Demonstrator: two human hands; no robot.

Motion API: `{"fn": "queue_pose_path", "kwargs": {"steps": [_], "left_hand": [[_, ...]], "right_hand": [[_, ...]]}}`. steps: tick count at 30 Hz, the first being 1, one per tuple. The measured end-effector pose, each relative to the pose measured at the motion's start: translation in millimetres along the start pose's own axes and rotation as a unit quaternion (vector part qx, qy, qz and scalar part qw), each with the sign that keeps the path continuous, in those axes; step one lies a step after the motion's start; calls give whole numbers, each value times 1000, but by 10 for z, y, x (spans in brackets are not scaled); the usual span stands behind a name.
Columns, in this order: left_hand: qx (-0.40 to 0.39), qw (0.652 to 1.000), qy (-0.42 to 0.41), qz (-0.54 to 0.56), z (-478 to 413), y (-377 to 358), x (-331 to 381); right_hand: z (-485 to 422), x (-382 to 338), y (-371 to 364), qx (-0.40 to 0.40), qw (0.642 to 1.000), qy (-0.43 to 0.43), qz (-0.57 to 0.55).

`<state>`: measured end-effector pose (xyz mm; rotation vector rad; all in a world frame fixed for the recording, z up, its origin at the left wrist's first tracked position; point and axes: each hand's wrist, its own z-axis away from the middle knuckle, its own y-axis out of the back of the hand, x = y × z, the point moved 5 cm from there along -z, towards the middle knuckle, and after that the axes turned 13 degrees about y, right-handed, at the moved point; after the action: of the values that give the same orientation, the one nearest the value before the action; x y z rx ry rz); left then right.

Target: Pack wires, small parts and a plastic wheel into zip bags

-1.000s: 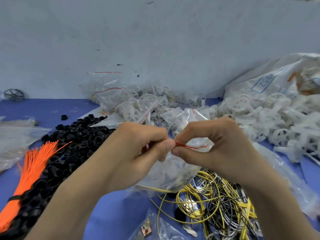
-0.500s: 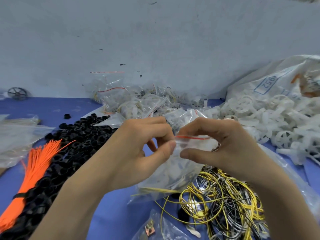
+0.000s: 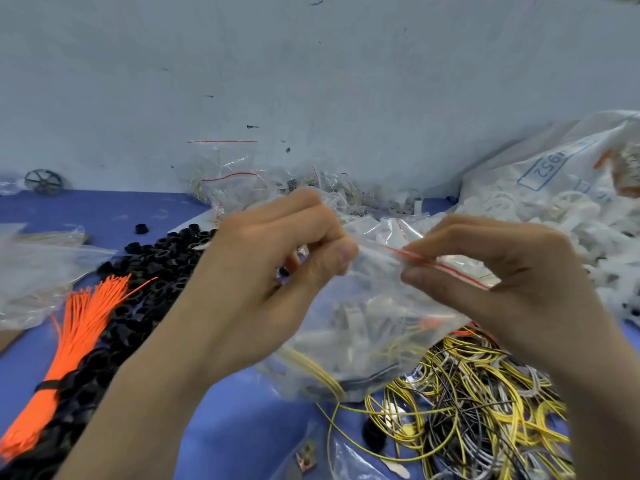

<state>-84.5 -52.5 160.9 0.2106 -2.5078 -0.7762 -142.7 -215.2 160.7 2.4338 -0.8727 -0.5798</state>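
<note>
Head view, centre of frame: filled zip bag (image 3: 374, 327) held up between both hands, hanging above the blue table (image 3: 242, 420). Left hand (image 3: 263, 271), centre-left, fingers curled, thumb and forefinger pinching the bag's top left corner. Right hand (image 3: 502, 271), centre-right, thumb below and fingers above, nipping the red seal line (image 3: 440, 266).

Seal line running as a long axis from just right of the left thumb, slanting down toward the right and passing into the right hand's pinch. Both hands on that axis, one at each end; right hand directly on the strip, left hand just off its near end. Stretch between the two pinches looks taut; whether pressed closed, not readable through the blur.

Inside the bag: white plastic pieces, yellow wire, a dark strand, a speck of orange; exact parts too smeared to name.

Likely step: closing the zip. Judged next need: a pinch sliding along the strip's own line, left to right or the reverse, with the other hand anchoring its end. Risk: wire poking up into the mouth and blocking the seal.

Lower right: loose tangle of yellow, black and grey wires (image 3: 485, 410) on the table. Left: orange tie bundle (image 3: 72, 341) beside black rings (image 3: 145, 289). Right edge: white wheels (image 3: 519, 209) by a big sack (image 3: 554, 161). Upper centre: packed bags (image 3: 228, 181).
</note>
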Motion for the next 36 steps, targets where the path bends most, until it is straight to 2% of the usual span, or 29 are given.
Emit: {"fn": "queue_pose_path", "kwargs": {"steps": [6, 11, 16, 21, 25, 30, 36], "left_hand": [[-64, 998, 5, 2, 24, -188, 37], [-79, 997, 6, 8, 25, -195, 19], [-76, 997, 1, 1, 23, -192, 33], [-71, 997, 0, -8, 23, -180, 18], [-76, 997, 13, 1, 29, -186, 8], [-89, 996, 18, 5, 25, -192, -9], [-97, 995, 9, 0, 40, -179, 1]], "right_hand": [[-15, -81, -141, -10, 999, 33, 7], [-18, -107, -147, -9, 998, 46, 44], [-11, -93, -147, -13, 999, 45, 28], [17, 38, -113, -29, 999, -6, -22], [4, 40, -158, -33, 999, 3, -17], [38, 84, -187, -41, 992, -50, -105], [43, 89, -180, -49, 991, -53, -110]]}}
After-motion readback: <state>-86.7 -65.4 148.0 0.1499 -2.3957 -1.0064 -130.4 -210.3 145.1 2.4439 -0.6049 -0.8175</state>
